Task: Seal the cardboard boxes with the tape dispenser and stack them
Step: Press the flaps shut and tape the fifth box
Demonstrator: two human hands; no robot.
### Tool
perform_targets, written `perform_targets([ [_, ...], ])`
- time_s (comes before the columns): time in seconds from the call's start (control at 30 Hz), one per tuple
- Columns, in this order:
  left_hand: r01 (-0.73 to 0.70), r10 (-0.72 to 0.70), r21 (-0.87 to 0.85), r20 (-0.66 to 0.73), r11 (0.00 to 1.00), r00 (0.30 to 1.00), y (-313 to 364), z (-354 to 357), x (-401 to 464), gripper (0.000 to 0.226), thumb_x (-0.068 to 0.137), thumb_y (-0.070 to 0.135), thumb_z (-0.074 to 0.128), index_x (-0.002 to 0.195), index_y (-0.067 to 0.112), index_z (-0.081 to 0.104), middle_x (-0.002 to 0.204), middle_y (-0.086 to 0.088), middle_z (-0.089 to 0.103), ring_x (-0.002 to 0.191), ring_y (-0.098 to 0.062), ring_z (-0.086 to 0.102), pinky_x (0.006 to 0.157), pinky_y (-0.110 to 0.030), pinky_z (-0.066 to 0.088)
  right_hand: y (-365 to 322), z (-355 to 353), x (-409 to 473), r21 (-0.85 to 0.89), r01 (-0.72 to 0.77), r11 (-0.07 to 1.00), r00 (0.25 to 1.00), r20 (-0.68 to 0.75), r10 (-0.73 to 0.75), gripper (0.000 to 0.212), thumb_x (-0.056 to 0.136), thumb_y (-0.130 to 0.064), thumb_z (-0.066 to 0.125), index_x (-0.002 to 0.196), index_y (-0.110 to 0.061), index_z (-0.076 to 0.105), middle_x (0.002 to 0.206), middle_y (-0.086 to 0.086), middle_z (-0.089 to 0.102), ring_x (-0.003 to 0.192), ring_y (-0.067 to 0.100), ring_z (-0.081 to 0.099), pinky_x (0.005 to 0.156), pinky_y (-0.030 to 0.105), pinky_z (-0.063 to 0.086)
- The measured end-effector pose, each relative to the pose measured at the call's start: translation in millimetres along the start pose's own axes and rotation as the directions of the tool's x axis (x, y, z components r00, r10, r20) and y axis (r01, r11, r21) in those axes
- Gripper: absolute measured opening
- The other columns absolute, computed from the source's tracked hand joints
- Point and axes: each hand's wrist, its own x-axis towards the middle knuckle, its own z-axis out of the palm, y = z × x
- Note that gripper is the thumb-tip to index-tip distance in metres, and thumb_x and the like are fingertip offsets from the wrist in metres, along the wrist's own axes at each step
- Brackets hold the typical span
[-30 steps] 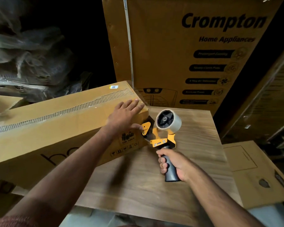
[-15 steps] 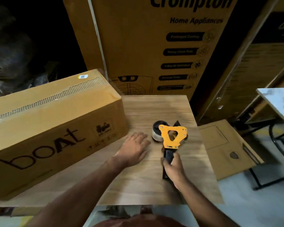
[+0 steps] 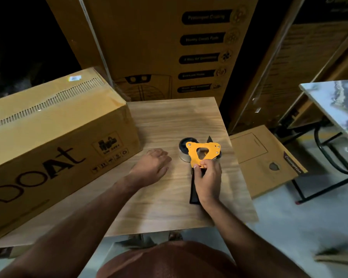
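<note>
A long cardboard box [image 3: 48,125] printed "boAt" lies on the left of the wooden table [image 3: 165,209], with clear tape running along its top seam. The tape dispenser [image 3: 202,152] lies flat on the table to the right of the box, its yellow plate up, its tape roll to the left and its black handle pointing towards me. My right hand [image 3: 208,179] covers the handle, and its thumb and fingertips pinch the base of the yellow plate. Between the box and the dispenser, my left hand [image 3: 151,167] rests on the table, fingers loosely curled and holding nothing.
A tall Crompton appliance carton [image 3: 159,47] stands behind the table. On the floor to the right leans a flat cardboard box [image 3: 259,161]. Further right is a marble-topped table [image 3: 338,103] on a black metal frame. The table's near edge is close to my body.
The dispenser went from upright at the box's end to flat on the table. My left hand came off the box onto the table. My right hand slid up the handle to the yellow plate.
</note>
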Motion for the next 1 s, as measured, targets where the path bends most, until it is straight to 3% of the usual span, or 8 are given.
perform_targets([
  [0.1,-0.020,0.041,0.068,-0.325,0.997,0.945,-2,-31,4,0.034,0.094,0.028,0.046,0.110,0.009,0.069,0.132,-0.020,0.058,0.125,-0.038,0.052,0.105,-0.049,0.044,-21,9,19,0.128,0.030,0.991,1.000,-0.003,-0.029,0.009,0.087,-0.008,0.067,0.095,-0.011,0.063,0.096,0.003,0.057,0.084,0.024,0.057,0.071,0.044,0.052],
  [0.2,0.194,-0.074,0.143,-0.588,0.971,0.806,-9,-85,22,0.030,0.096,0.030,0.055,0.119,0.013,0.063,0.144,-0.019,0.047,0.140,-0.036,0.036,0.114,-0.050,0.029,-52,20,32,0.243,0.095,0.965,0.995,-0.007,-0.096,0.013,0.085,0.001,0.063,0.092,-0.010,0.064,0.091,0.000,0.055,0.075,0.017,0.056,0.069,0.038,0.051],
  [0.3,0.574,-0.483,0.062,-0.470,0.816,0.738,-38,-135,44,0.075,0.091,0.057,0.058,0.149,0.015,0.035,0.160,-0.018,0.021,0.150,-0.037,0.012,0.121,-0.050,0.013,-82,30,36,0.330,0.133,0.934,0.986,0.052,-0.158,0.017,0.085,0.006,0.063,0.089,-0.011,0.064,0.086,0.003,0.057,0.070,0.003,0.054,0.067,0.019,0.045],
  [0.37,0.664,-0.595,0.145,-0.334,0.734,0.731,-58,-148,52,0.095,0.088,0.064,0.057,0.155,0.009,0.018,0.162,-0.019,0.016,0.149,-0.037,0.013,0.122,-0.052,0.016,-97,37,38,0.378,0.130,0.917,0.978,0.104,-0.181,0.017,0.086,0.003,0.064,0.089,-0.014,0.064,0.084,0.002,0.059,0.071,0.006,0.055,0.065,0.017,0.044],
  [0.6,0.602,-0.542,0.262,-0.268,0.754,0.796,-70,-150,47,0.102,0.084,0.065,0.060,0.156,0.008,0.016,0.162,-0.014,0.021,0.148,-0.033,0.020,0.121,-0.045,0.022,-121,54,47,0.463,0.068,0.884,0.941,0.266,-0.212,0.020,0.089,0.001,0.061,0.088,-0.019,0.063,0.082,0.002,0.064,0.073,0.015,0.058,0.065,0.023,0.047],
  [0.8,0.424,-0.394,0.279,-0.159,0.862,0.905,-51,-163,15,0.101,0.083,0.069,0.059,0.157,0.012,0.021,0.163,-0.008,0.022,0.148,-0.030,0.022,0.121,-0.041,0.022,-158,61,63,0.540,0.136,0.831,0.951,0.165,-0.262,0.014,0.089,-0.003,0.059,0.096,-0.014,0.065,0.087,0.003,0.065,0.075,0.014,0.059,0.065,0.027,0.051],
  [0.9,0.344,-0.323,0.109,-0.177,0.932,0.930,-50,-166,-5,0.077,0.083,0.070,0.057,0.140,0.019,0.053,0.144,-0.004,0.050,0.129,-0.025,0.045,0.107,-0.040,0.041,-184,57,80,0.606,0.189,0.773,0.945,0.102,-0.310,0.014,0.090,-0.004,0.058,0.098,-0.013,0.065,0.092,0.006,0.064,0.077,0.016,0.058,0.063,0.023,0.049],
  [1.0,0.381,-0.426,-0.189,-0.407,0.905,0.808,-46,-166,-5,0.041,0.099,0.050,0.047,0.114,0.018,0.066,0.113,-0.001,0.063,0.103,-0.017,0.059,0.085,-0.033,0.050,-207,65,105,0.601,0.184,0.778,0.919,0.176,-0.353,0.015,0.095,-0.008,0.056,0.104,-0.011,0.067,0.102,0.004,0.062,0.088,0.005,0.057,0.071,0.011,0.044],
])
